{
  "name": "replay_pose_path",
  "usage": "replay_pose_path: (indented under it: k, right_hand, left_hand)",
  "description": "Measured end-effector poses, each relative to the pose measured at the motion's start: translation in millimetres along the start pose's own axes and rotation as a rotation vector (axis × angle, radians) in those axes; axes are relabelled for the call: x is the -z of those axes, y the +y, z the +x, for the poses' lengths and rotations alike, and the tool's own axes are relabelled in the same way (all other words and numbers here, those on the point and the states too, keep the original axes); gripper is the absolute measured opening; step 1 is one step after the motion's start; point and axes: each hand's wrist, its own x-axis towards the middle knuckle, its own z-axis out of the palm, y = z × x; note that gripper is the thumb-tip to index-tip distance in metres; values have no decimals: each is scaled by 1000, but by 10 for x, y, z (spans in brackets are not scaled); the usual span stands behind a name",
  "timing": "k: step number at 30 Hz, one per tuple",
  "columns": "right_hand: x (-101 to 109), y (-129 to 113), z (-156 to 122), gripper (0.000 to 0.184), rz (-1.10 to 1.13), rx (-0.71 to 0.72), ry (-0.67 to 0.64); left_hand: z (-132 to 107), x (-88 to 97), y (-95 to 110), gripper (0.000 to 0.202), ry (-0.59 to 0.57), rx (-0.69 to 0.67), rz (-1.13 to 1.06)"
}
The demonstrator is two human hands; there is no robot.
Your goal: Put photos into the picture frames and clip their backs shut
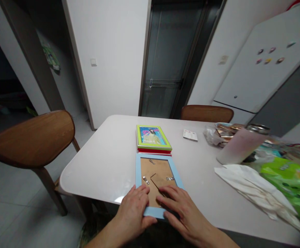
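Observation:
A light blue picture frame (139, 168) lies face down at the near edge of the white table (105, 155), its brown backing board and small metal clips showing. My left hand (134, 206) rests on the frame's near left corner, fingers stretched over the backing and thumb curled under the edge. My right hand (183, 210) lies flat on the near right part of the backing, fingers spread. Just beyond the blue frame sits a green frame (152, 137) with a colourful picture, stacked on a red frame.
A wooden chair (33, 141) stands at the left, another chair back (206, 113) at the far side. On the right are a pale tumbler (240, 144), white cloth (255, 189), green packaging (291, 179), wrappers and a small card (190, 135). A fridge (263, 65) stands behind.

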Motion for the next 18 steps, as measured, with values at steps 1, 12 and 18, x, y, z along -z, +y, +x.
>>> replay_pose_path:
  k: [1, 12, 18]
  right_hand:
    - [-14, -7, 73, 31, 14, -13, 8]
    - [-218, -108, 659, 24, -23, -37, -56]
    - [-216, 43, 729, 30, 33, -152, 20]
  left_hand:
    - [-4, -10, -7, 39, 7, -5, -5]
    - [-45, 1, -48, 34, 54, -23, -94]
    - [-55, -2, -59, 35, 55, -10, -118]
